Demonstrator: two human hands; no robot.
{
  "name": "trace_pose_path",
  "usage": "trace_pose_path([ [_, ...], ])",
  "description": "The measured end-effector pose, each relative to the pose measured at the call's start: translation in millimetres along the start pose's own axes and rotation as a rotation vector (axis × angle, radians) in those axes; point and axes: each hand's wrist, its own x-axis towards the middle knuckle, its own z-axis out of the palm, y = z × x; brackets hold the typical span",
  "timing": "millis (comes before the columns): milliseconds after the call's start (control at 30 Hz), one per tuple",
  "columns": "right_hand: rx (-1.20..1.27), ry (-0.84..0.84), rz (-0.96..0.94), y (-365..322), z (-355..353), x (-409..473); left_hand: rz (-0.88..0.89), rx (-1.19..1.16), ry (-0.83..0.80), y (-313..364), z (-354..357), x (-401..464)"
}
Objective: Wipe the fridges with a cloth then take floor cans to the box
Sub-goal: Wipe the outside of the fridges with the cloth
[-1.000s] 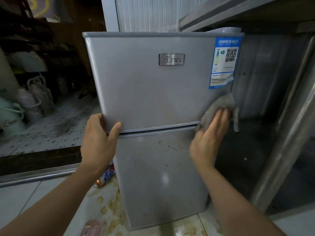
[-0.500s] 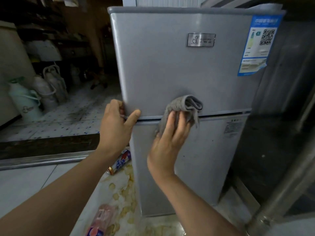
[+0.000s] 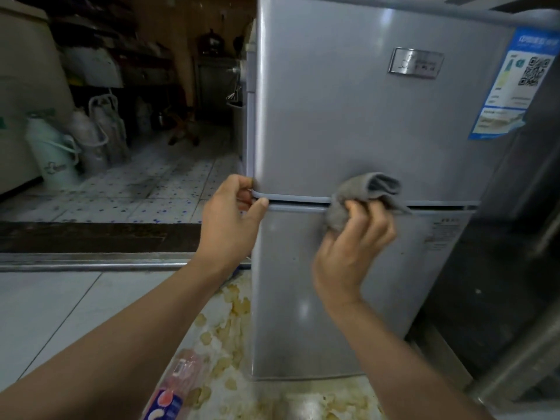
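Now: cloth at the seam between the two fridge doors

Now the right hand (image 3: 351, 253) holds a grey cloth (image 3: 363, 195) with curled fingers and presses it on the front of the silver fridge (image 3: 348, 122), just at the seam where the upper door meets the lower door. The cloth is crumpled, and one fold stands up above the fingers. The left hand (image 3: 230, 219) grips the left corner of the fridge at the same seam, with the thumb on the front and the fingers bent around the edge. A blue label (image 3: 512, 86) sticks on the upper door, at its right side. On the stained floor (image 3: 60, 313) beside the fridge lies a pink bottle (image 3: 175, 386), near the left forearm.
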Motion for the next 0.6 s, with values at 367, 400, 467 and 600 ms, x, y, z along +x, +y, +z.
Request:
trace_pose_path([
  [367,-0.018,-0.282,-0.523,-46.5,14.1,-8.7,-0.151,-0.402,-0.187,-2.8,-27.7,-6.7],
  [400,-0.028,-0.289,-0.530,-38.6,11.4,-4.7,-0.168,-0.418,-0.187,-3.8,-28.9,-6.6],
  [467,-0.077,-0.273,-0.498,-14.1,1.9,0.9,-0.176,-0.390,-0.200,-5.6,-32.8,-6.8],
  [600,-0.132,-0.185,-0.312,22.6,-18.2,7.8,-0.192,-0.361,-0.253,-7.6,-37.0,-7.3],
])
